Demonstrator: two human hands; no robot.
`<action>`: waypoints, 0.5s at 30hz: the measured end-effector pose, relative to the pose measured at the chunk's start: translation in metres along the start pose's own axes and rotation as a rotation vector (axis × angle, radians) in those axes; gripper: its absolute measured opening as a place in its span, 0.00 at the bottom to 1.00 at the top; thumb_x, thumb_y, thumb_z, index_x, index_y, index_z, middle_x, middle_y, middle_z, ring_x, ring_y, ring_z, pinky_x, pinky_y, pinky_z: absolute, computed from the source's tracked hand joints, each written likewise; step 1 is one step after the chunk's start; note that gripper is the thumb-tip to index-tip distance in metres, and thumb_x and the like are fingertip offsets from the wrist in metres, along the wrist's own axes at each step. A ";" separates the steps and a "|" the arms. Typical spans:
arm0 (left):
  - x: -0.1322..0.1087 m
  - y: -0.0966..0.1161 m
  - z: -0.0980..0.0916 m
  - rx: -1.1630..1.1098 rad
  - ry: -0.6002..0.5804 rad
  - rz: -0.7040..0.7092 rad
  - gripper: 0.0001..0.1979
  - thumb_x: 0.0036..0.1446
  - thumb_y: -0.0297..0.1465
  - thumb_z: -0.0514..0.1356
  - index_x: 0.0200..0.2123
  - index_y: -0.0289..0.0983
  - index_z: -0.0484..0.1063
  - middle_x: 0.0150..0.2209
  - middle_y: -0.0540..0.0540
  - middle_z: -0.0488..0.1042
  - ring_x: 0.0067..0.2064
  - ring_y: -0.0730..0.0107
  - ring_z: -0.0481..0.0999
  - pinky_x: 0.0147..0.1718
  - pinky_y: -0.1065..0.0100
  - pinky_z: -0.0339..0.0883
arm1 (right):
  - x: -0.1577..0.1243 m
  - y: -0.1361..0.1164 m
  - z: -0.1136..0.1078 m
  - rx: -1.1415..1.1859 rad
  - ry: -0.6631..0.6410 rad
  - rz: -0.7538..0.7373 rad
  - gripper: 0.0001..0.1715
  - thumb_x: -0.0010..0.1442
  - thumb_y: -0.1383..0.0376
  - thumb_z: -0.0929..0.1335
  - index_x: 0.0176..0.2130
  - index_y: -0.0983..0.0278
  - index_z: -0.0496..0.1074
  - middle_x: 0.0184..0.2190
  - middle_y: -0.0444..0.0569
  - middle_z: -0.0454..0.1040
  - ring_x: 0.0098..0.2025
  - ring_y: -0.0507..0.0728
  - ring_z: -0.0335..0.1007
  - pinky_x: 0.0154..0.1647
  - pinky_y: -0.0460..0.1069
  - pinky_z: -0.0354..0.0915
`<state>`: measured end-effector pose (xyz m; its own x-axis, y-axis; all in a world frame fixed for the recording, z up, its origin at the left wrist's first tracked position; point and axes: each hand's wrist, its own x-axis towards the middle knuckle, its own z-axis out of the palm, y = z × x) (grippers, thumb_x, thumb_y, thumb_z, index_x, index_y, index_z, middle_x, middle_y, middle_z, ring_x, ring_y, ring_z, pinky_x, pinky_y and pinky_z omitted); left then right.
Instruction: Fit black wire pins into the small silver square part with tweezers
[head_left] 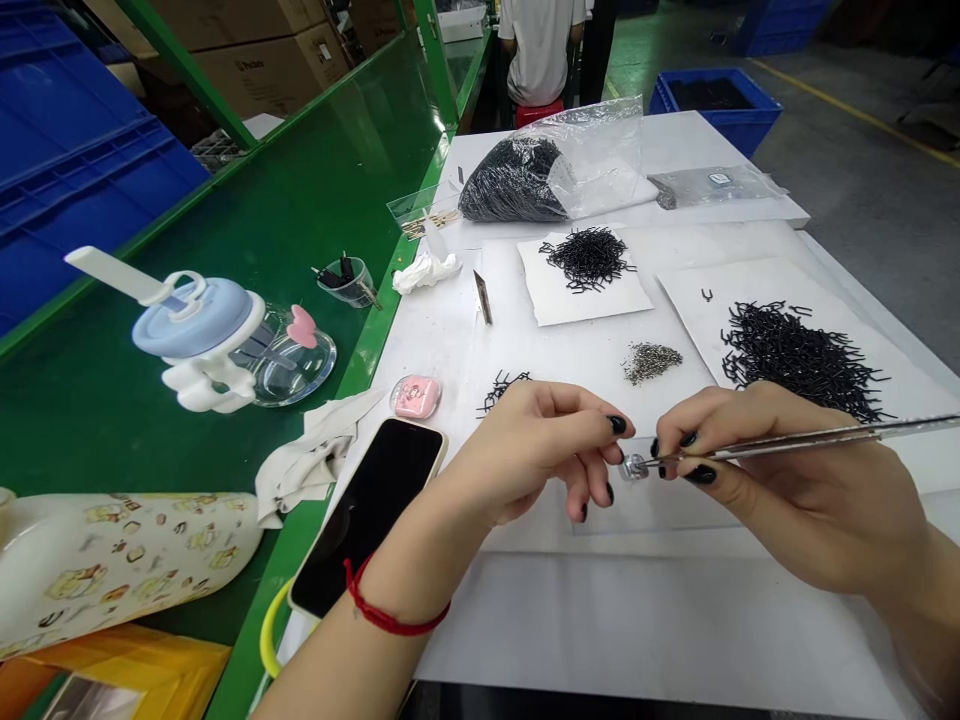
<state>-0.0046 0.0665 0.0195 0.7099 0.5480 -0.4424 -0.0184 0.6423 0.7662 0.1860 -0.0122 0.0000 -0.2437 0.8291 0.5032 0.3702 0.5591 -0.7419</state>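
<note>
My right hand (pixel 810 490) is closed around a pair of metal tweezers (pixel 787 442), whose tips point left. At those tips is a small shiny, clear-looking piece (pixel 634 466), over a transparent sheet (pixel 675 510) on the white table. Just left of that piece, my left hand (pixel 532 450) has its fingers loosely curled and apart, with nothing seen between them. One fingertip is close to the piece; I cannot tell if it touches. Beyond the hands lies a small heap of tiny metal parts (pixel 651 362). Black bent pieces (pixel 501 392) lie partly hidden behind my left hand.
Piles of black bent pieces (pixel 799 360) lie on white paper, with a plastic bag of more (pixel 517 180) behind. To the left are a phone (pixel 367 510), a pink case (pixel 416 397), a sippy cup (pixel 202 330) and a patterned bottle (pixel 127 565). A person (pixel 541 50) sits beyond.
</note>
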 end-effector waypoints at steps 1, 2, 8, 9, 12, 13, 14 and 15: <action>0.000 0.000 0.000 -0.003 -0.002 -0.001 0.06 0.47 0.19 0.57 0.23 0.30 0.72 0.19 0.52 0.72 0.14 0.77 0.71 0.07 0.79 0.61 | 0.000 0.000 0.000 0.003 -0.003 0.002 0.13 0.56 0.76 0.66 0.40 0.60 0.67 0.32 0.45 0.72 0.38 0.53 0.74 0.34 0.47 0.72; 0.000 0.000 0.000 -0.005 -0.004 -0.001 0.06 0.47 0.18 0.57 0.23 0.30 0.72 0.19 0.52 0.72 0.13 0.77 0.71 0.07 0.79 0.61 | 0.000 0.000 0.000 0.007 -0.006 0.003 0.13 0.56 0.76 0.66 0.40 0.60 0.67 0.32 0.45 0.72 0.38 0.53 0.74 0.35 0.47 0.72; 0.001 0.000 -0.001 -0.007 -0.011 -0.001 0.06 0.46 0.18 0.57 0.23 0.30 0.73 0.18 0.53 0.72 0.12 0.78 0.70 0.07 0.80 0.60 | -0.001 0.000 0.000 0.026 -0.009 0.005 0.14 0.56 0.77 0.66 0.40 0.60 0.67 0.32 0.45 0.73 0.39 0.54 0.74 0.36 0.48 0.72; 0.001 0.000 -0.001 -0.008 -0.012 -0.002 0.06 0.46 0.18 0.57 0.23 0.30 0.73 0.18 0.53 0.72 0.12 0.78 0.69 0.07 0.80 0.60 | -0.001 0.000 0.000 0.027 -0.009 0.004 0.15 0.56 0.77 0.66 0.40 0.60 0.67 0.32 0.45 0.73 0.39 0.54 0.74 0.36 0.48 0.72; 0.002 0.001 -0.001 -0.010 -0.012 0.002 0.06 0.46 0.18 0.57 0.24 0.30 0.73 0.19 0.52 0.73 0.13 0.78 0.70 0.07 0.80 0.61 | 0.000 0.000 0.000 0.025 -0.013 0.001 0.14 0.56 0.77 0.66 0.40 0.60 0.67 0.32 0.45 0.72 0.38 0.54 0.74 0.35 0.48 0.71; 0.002 0.001 -0.001 -0.010 -0.012 0.005 0.06 0.46 0.18 0.57 0.24 0.30 0.73 0.19 0.52 0.73 0.13 0.77 0.71 0.07 0.80 0.61 | 0.000 0.000 0.000 0.024 -0.016 0.002 0.14 0.56 0.77 0.66 0.40 0.60 0.67 0.32 0.45 0.72 0.38 0.54 0.74 0.35 0.48 0.71; 0.002 0.001 -0.002 -0.011 -0.011 0.007 0.06 0.46 0.19 0.57 0.24 0.30 0.73 0.19 0.52 0.73 0.13 0.78 0.71 0.07 0.80 0.61 | 0.000 0.000 0.000 0.024 -0.016 0.002 0.14 0.56 0.77 0.66 0.40 0.60 0.67 0.32 0.46 0.72 0.38 0.54 0.74 0.34 0.48 0.71; 0.002 0.000 -0.002 -0.011 -0.011 0.009 0.06 0.46 0.19 0.57 0.24 0.30 0.73 0.19 0.52 0.73 0.13 0.78 0.70 0.07 0.80 0.61 | 0.000 0.000 0.000 0.026 -0.014 0.003 0.15 0.56 0.77 0.66 0.40 0.60 0.67 0.32 0.46 0.72 0.38 0.54 0.73 0.34 0.48 0.71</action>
<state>-0.0044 0.0686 0.0183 0.7175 0.5476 -0.4305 -0.0326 0.6437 0.7646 0.1862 -0.0120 0.0002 -0.2554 0.8308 0.4945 0.3472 0.5562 -0.7551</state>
